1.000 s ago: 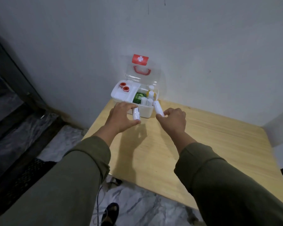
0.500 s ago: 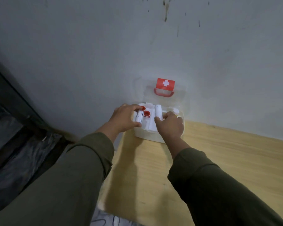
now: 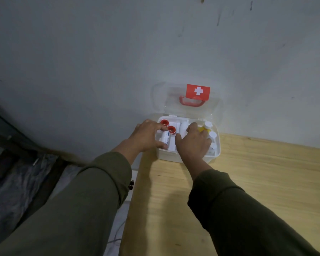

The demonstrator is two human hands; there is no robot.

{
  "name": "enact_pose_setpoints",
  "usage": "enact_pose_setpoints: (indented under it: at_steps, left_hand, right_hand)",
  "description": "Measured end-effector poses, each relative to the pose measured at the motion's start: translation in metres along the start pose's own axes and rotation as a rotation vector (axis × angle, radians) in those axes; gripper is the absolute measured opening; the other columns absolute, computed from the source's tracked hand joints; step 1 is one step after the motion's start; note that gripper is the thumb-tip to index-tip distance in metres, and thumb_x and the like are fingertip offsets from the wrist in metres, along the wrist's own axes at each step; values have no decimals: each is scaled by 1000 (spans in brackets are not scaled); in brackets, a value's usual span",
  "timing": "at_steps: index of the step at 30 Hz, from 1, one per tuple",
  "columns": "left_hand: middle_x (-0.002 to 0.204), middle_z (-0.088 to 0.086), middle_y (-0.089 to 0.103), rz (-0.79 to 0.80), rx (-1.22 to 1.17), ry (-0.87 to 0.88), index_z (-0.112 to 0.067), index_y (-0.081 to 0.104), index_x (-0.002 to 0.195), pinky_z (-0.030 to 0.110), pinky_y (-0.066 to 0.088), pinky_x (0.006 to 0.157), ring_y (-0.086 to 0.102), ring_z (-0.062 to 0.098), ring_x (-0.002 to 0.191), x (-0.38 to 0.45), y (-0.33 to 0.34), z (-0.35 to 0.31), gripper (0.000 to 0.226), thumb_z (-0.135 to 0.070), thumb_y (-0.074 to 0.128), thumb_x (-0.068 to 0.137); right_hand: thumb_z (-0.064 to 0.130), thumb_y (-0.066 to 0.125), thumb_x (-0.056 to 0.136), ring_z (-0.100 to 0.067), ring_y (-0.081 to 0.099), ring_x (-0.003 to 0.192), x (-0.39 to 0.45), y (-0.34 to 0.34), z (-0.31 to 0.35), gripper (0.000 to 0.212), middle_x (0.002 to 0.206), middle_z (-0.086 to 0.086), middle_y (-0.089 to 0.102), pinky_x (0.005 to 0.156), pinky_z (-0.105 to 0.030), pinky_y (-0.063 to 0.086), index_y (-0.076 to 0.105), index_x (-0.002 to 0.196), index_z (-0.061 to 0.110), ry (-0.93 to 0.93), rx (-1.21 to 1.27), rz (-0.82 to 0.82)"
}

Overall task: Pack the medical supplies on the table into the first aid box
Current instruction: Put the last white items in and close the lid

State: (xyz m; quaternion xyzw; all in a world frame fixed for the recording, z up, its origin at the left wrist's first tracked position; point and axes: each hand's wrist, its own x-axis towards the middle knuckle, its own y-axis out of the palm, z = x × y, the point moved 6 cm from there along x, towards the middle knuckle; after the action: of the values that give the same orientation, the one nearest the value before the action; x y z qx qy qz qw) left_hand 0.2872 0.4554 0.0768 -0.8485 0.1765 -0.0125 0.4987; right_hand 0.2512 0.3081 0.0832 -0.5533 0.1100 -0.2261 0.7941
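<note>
The white first aid box point(image 3: 187, 158) stands open at the table's far left corner, its clear lid point(image 3: 192, 106) with a red cross label leaning on the wall. My left hand point(image 3: 147, 135) grips a printed white bandage roll point(image 3: 165, 139) low over the left of the tray. My right hand point(image 3: 192, 143) reaches into the middle, thumb and forefinger on either side of a plain white roll point(image 3: 183, 126) that rests in the tray. Two red-rimmed tape rolls point(image 3: 167, 126) sit at the tray's back left. White-capped bottles point(image 3: 212, 134) stand in the right part, half hidden by my right hand.
The wooden table point(image 3: 257, 182) runs to the right and towards me; its left edge drops off just left of the box. A grey wall stands right behind the box. Dark marbled floor point(image 3: 17, 182) and a white cable point(image 3: 118, 230) lie below on the left.
Both hands have carried their white rolls from above the table's near side forward into the box tray and lowered them. The view has moved closer to the box.
</note>
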Motion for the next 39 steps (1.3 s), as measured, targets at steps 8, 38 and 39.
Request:
enact_pose_setpoints:
  at_steps: [8, 38, 39]
  left_hand:
    - [140, 2, 49, 3, -16, 36, -26, 54, 130, 42, 35, 105, 40, 22, 128, 0, -4, 2, 73, -46, 80, 65]
    - [149, 5, 40, -341, -545, -130, -27, 26, 146, 41, 32, 109, 40, 29, 135, 1, -57, -49, 59, -54, 9, 97]
    - [149, 5, 40, -347, -540, -124, -27, 26, 145, 40, 33, 108, 40, 29, 134, -5, -55, -51, 57, -53, 11, 97]
  right_hand:
    - [44, 53, 87, -29, 50, 112, 1, -1, -2, 40, 114, -10, 61, 94, -43, 38, 53, 111, 13, -25, -24, -26]
    - [48, 26, 97, -23, 48, 113, 44, -86, -21, 44, 136, -12, 44, 94, -28, 36, 54, 109, 17, 61, 748, -100]
    - [46, 29, 97, -23, 44, 123, 35, -86, -24, 44, 145, -10, 36, 96, -25, 32, 50, 124, 17, 38, 722, -83]
